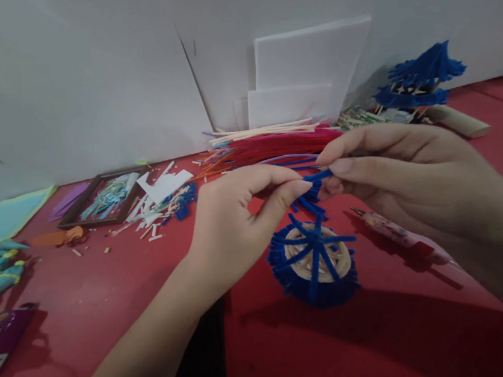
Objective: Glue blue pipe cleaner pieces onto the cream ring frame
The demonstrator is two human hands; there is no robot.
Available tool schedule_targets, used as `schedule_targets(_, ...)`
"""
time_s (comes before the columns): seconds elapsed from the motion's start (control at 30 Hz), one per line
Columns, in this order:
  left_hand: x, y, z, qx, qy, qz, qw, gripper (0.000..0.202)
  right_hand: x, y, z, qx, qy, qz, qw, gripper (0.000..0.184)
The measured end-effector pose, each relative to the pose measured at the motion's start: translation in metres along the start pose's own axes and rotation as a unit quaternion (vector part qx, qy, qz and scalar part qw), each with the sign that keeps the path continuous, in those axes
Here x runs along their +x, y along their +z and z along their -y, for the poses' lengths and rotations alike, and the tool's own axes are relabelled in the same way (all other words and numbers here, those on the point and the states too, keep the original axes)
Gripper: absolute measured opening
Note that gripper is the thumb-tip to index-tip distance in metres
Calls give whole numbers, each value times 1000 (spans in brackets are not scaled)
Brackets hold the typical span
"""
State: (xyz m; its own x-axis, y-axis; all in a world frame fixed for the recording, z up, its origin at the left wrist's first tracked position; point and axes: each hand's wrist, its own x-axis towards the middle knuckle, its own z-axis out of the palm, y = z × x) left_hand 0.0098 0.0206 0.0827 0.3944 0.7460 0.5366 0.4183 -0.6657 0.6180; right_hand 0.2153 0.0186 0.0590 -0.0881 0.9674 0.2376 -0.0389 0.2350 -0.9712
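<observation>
My left hand (241, 220) and my right hand (395, 172) meet at the middle of the view, both pinching the top of a blue pipe-cleaner piece (317, 184). Below the fingers hangs a round blue pipe-cleaner wheel (314, 263) with a pale woven ring and blue spokes, just above the red table (110, 301). Both hands have thumb and forefinger pressed together on the blue stem. The stem's upper end is hidden between the fingertips.
A bundle of red, white and purple pipe cleaners (273, 143) lies behind the hands. A finished blue piece (421, 81) stands far right. A small frame (102, 199) and paper scraps (162, 204) lie left. A patterned pen-like tool (397, 235) rests under my right hand. White sheets (306, 73) lean on the wall.
</observation>
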Motion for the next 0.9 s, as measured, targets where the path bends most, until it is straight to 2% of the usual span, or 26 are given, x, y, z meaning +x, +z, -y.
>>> schedule_targets(0.13,1,6,4,-25,4,-4,1000,14,-1,7,-9,56,13,5,998,33)
schedule_targets(0.27,0,8,4,-41,9,21,999,16,-8,11,-8,17,6,20,1000,26)
schedule_targets(0.4,0,9,4,-26,29,36,999,17,-11,10,-10,-61,-55,-19,996,28)
schedule_targets(0.5,-1,8,7,-12,60,56,997,18,-9,7,-11,-94,-112,-12,989,31)
schedule_targets(0.63,-1,3,11,32,141,69,987,17,-5,-2,-9,-106,-203,58,972,23)
schedule_targets(0.8,1,-6,13,78,200,95,972,20,-1,-19,2,-166,-295,173,925,8)
schedule_targets(0.9,3,-9,13,79,216,94,969,20,2,-30,8,-215,-326,221,893,14)
